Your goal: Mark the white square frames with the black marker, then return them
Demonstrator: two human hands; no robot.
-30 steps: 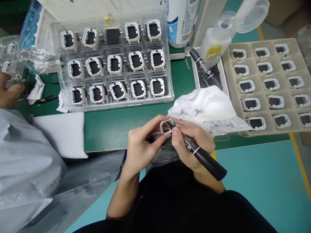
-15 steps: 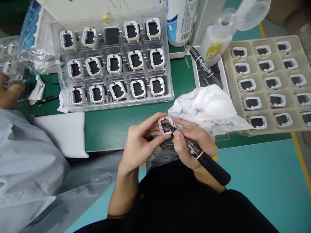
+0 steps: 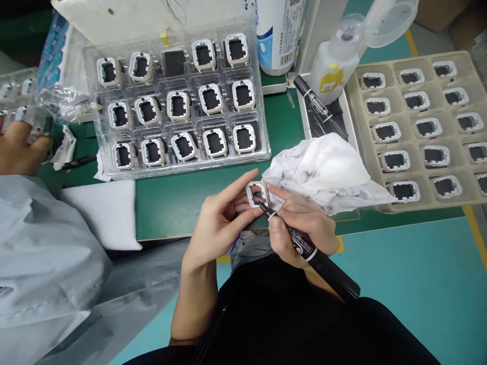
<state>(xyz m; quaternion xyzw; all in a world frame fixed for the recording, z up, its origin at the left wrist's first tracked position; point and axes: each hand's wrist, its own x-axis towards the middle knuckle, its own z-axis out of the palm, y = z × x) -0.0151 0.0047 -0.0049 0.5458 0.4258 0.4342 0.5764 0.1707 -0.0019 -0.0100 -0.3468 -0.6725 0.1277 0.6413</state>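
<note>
1. Left hand [image 3: 215, 223]: thumb and fingers clamped on 1 frame [image 3: 249, 194], just left of the cloth [image 3: 323, 167], above the near edge of the green bench [image 3: 167, 210].
2. Right hand [image 3: 302, 228]: gripped around 1 black marker [image 3: 319, 263], on the near side of the cloth. Tip at the frame's lower edge; can't tell if it touches. Index fingertip against the frame's side.
3. Clear tray [image 3: 198, 166], left of and beyond the cloth: 15 pockets in view, 14 white frames [image 3: 178, 93], 1 bare black insert [image 3: 174, 63].
4. Tan tray [image 3: 411, 144], right of the cloth: 15 ring frames [image 3: 439, 128] in view, the outer column partly cut off.
5. Beyond the cloth: 2 bottles [image 3: 335, 66], plus 1 white box [image 3: 352, 121] with at least 1 spare marker [image 3: 310, 96].
6. Well left of the cloth: 1 white pad [image 3: 102, 215], 1 co-worker's hand [image 3: 23, 152] at another clear tray [image 3: 34, 76].
</note>
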